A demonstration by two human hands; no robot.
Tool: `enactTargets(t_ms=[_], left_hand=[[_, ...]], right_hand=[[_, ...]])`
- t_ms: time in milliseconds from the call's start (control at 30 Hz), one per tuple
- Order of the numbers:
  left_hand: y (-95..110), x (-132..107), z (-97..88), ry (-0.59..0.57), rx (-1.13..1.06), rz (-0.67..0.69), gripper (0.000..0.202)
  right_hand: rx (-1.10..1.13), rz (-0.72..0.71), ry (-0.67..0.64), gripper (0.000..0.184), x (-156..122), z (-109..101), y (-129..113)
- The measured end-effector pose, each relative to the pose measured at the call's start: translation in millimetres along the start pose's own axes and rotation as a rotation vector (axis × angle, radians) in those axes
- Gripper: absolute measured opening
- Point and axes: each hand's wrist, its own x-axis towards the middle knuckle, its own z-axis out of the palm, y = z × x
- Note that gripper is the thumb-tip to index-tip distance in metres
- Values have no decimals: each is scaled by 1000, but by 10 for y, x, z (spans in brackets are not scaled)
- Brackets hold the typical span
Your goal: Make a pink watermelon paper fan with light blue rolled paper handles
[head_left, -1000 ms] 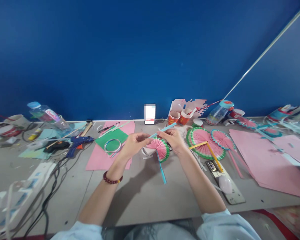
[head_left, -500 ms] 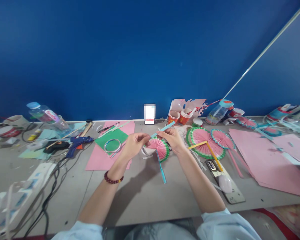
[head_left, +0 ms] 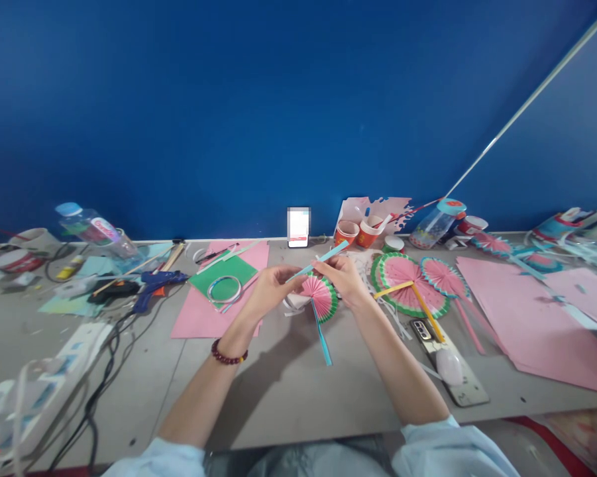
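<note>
A slim light-blue paper stick is pinched between the fingertips of both hands, just above a small pink pleated paper fan with a green rim on the grey table. The left hand has been edged closer to the right hand within the last second, so the stick is held more tightly. Larger pink-and-green paper fans, pink paper sheets and a blue glue gun are spread beneath a deep blue wall

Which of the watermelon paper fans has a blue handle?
The small fan below the blue strip pinched by the left hand and right hand. The big fan beside it has a yellow handle, the farther fan a pink one.
</note>
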Motion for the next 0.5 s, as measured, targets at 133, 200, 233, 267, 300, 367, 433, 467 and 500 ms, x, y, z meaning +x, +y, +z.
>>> enactTargets(t_ms=[133,200,233,267,300,367,433,467,500], left_hand=[[-58,29,40,30,-96,-18,30],[-51,26,63,44,-153,-35,31],[-40,20,74,45,-171,-41,31],[-25,12,82,44,-183,-45,31],[-11,4,88,42,-188,-45,32],[8,-6,94,43,-187,-43,32],[10,-4,90,47,-182,-46,32],[6,1,86,51,-177,-47,32],[0,7,80,50,-170,-51,32]], right_hand=[[25,11,4,35,-8,25,-2],[25,19,15,35,-11,33,-10],[25,19,17,35,-12,34,-12],[22,18,15,35,-12,32,-10],[20,18,11,35,-10,27,-5],[11,10,-10,35,-4,12,9],[-5,0,-50,35,3,-7,23],[-19,0,-77,35,7,-16,28],[-35,3,-107,35,10,-23,31]])
